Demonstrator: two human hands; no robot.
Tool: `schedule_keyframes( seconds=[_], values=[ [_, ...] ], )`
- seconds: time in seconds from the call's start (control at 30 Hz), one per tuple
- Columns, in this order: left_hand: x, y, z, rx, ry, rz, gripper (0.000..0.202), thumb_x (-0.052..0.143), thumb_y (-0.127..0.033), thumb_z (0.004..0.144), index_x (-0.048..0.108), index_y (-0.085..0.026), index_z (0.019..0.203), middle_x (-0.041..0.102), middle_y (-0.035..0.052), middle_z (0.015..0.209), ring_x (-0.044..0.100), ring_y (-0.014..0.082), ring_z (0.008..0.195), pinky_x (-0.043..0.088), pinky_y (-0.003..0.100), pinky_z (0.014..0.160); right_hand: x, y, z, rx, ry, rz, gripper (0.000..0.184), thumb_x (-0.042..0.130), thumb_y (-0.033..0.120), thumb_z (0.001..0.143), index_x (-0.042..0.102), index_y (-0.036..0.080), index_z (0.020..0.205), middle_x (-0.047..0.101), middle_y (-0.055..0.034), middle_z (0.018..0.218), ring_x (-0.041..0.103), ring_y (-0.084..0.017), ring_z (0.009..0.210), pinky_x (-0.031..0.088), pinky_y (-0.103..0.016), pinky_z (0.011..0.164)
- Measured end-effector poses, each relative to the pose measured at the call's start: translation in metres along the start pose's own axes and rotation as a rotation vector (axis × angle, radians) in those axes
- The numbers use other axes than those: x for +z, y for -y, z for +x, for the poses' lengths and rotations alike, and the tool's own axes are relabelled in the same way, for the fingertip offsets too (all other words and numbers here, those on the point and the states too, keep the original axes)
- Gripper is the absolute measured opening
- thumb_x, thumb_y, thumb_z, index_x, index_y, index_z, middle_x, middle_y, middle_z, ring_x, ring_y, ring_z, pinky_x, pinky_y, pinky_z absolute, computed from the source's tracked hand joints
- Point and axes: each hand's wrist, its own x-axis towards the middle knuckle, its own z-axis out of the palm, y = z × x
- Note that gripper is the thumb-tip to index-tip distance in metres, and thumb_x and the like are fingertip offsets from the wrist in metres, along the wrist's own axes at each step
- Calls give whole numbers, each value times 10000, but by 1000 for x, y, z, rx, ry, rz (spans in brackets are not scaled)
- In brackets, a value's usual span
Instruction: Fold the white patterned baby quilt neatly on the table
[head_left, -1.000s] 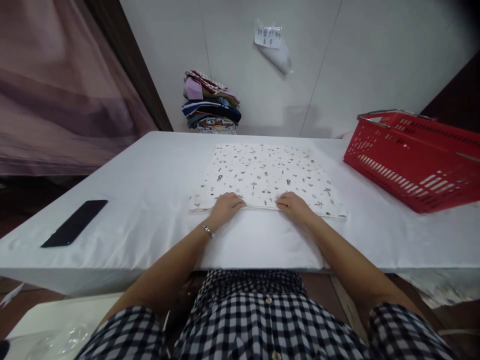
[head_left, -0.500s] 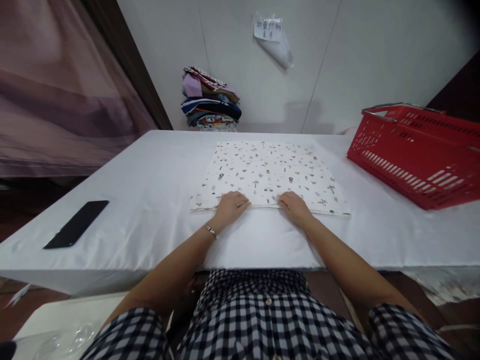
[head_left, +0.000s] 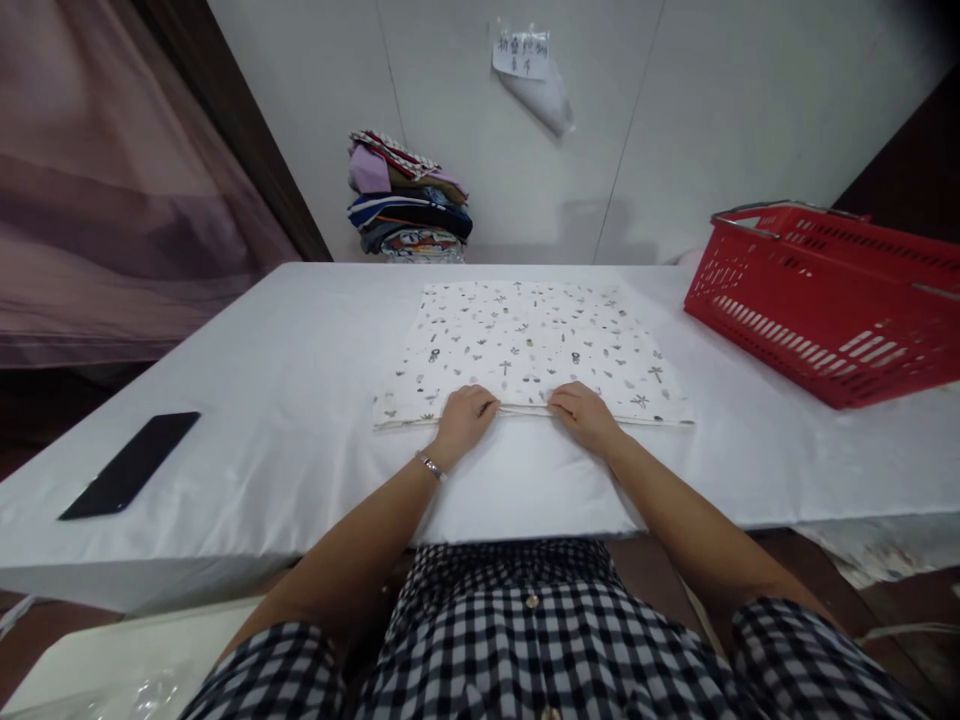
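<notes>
Head view: a white, rectangular cloth printed with small grey and green motifs such as palm trees [head_left: 480,335] lies flat, in layers, on a table covered in smooth white fabric [head_left: 285,370], in front of the person. The left hand [head_left: 466,415], a silver-coloured bracelet [head_left: 433,466] at its wrist, pinches the cloth's near edge with fingers drawn together; the right hand [head_left: 583,412] pinches the same edge a little farther right, its fingers likewise narrow. Between them the edges of the layers part slightly. A black, flat, rectangular object [head_left: 133,465] lies well apart on the left, and a red, slotted plastic basket with metal handles [head_left: 817,310] stands on the right. Beyond the table's far edge rises a stack of folded multicoloured fabrics [head_left: 411,205].
</notes>
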Motion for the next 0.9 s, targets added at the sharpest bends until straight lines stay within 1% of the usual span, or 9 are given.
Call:
schedule_keyframes(
  seconds=[0.1, 0.2, 0.3, 0.43, 0.57, 0.7, 0.8, 0.9],
  values=[
    [0, -1, -2, 20, 7, 33, 187, 494, -243, 881, 644, -212, 775, 663, 14, 858, 559, 176, 856, 403, 330, 807, -2, 0, -1, -52, 49, -33, 217, 501, 269, 915, 704, 195, 893, 670, -93, 967, 575, -222, 899, 464, -379, 809],
    [-1, -2, -2, 28, 21, 58, 196, 481, -247, 892, 652, -214, 802, 666, 17, 884, 557, 183, 873, 401, 339, 808, -4, 0, -2, -72, 84, -74, 198, 541, 287, 898, 703, 180, 936, 668, -102, 993, 574, -236, 926, 460, -386, 817],
    [-2, -2, -4, 45, 37, 70, 188, 495, -273, 896, 665, -216, 841, 667, 23, 906, 556, 192, 888, 405, 352, 819, -4, 1, -2, -58, 83, -91, 222, 502, 275, 921, 704, 183, 935, 672, -100, 995, 575, -234, 925, 464, -386, 816],
    [-1, -1, -4, 85, 46, 83, 178, 568, -336, 867, 672, -230, 966, 663, 37, 1013, 552, 210, 952, 412, 370, 847, -2, 2, 0, -25, 44, -65, 265, 447, 259, 947, 700, 190, 909, 676, -91, 983, 577, -218, 916, 472, -372, 825],
    [0, -2, 0, 97, 47, 97, 210, 479, -301, 917, 675, -225, 907, 666, 33, 931, 556, 196, 912, 420, 359, 835, 2, 0, 4, 15, -27, -99, 284, 420, 271, 961, 689, 183, 928, 674, -98, 976, 569, -219, 914, 466, -379, 845],
    [1, -2, 2, 117, 20, 156, 259, 423, -293, 944, 662, -210, 890, 660, 41, 900, 560, 192, 878, 426, 352, 805, 5, -4, 3, 16, 13, -130, 271, 423, 275, 962, 682, 198, 942, 682, -83, 988, 572, -220, 919, 437, -399, 897],
    [1, -4, -1, 181, -21, 247, 229, 434, -255, 939, 657, -205, 931, 656, 55, 971, 558, 199, 912, 423, 353, 795, 6, -5, 2, 29, 34, -129, 273, 412, 279, 967, 672, 198, 955, 689, -74, 999, 576, -220, 917, 445, -379, 847],
    [5, -15, -3, 324, -26, 350, 214, 451, -171, 918, 662, -205, 932, 651, 59, 1027, 548, 208, 969, 412, 362, 816, 7, -6, 4, 45, 21, -127, 275, 403, 285, 973, 663, 199, 947, 690, -66, 987, 577, -209, 899, 433, -365, 844]
  ],
)
